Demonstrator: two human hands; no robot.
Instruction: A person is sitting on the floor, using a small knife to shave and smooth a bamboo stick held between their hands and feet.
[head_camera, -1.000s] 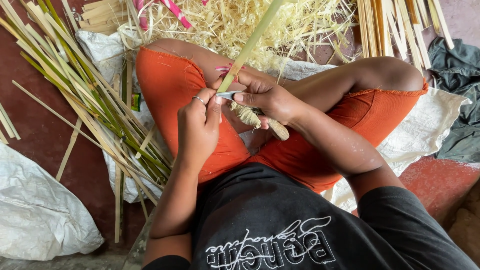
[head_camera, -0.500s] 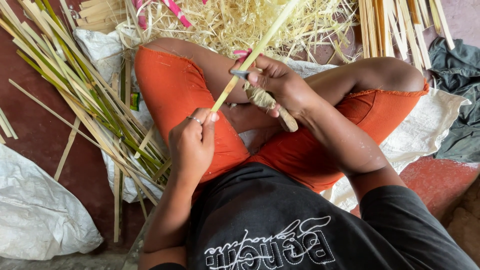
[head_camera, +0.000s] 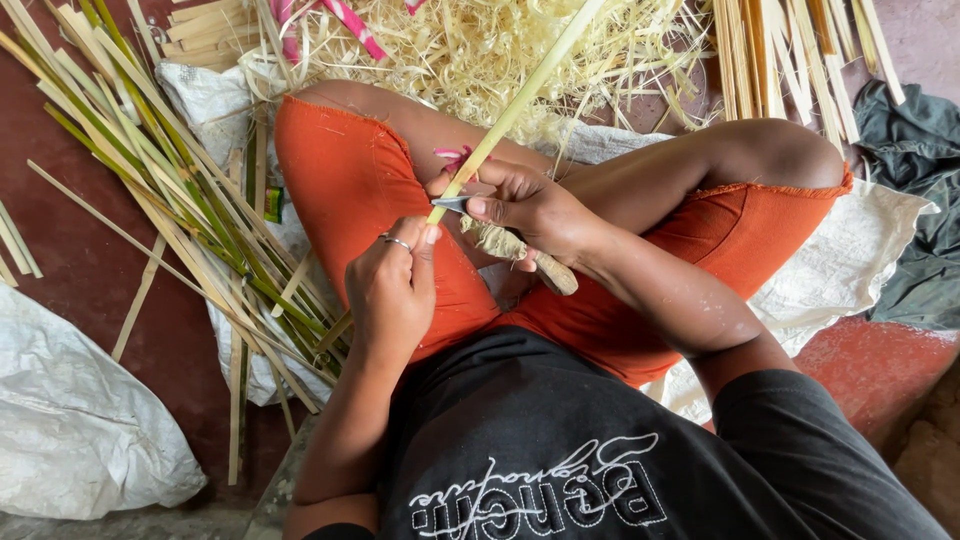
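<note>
I sit cross-legged in orange shorts. My left hand, a ring on one finger, pinches the near end of a long pale green bamboo strip that runs up and away over my knee. My right hand grips a small knife with a cloth-wrapped handle. Its blade lies against the strip just beyond my left fingertips. The two hands are almost touching above my left thigh.
A heap of green and pale bamboo strips lies on the red floor at left. Curly shavings pile up beyond my knees. More split strips lie at top right, white sacks at lower left, dark cloth at right.
My right hand slid the knife up the strip away from my left hand, then came back down to the near end beside my left fingers. The left hand kept its hold.
</note>
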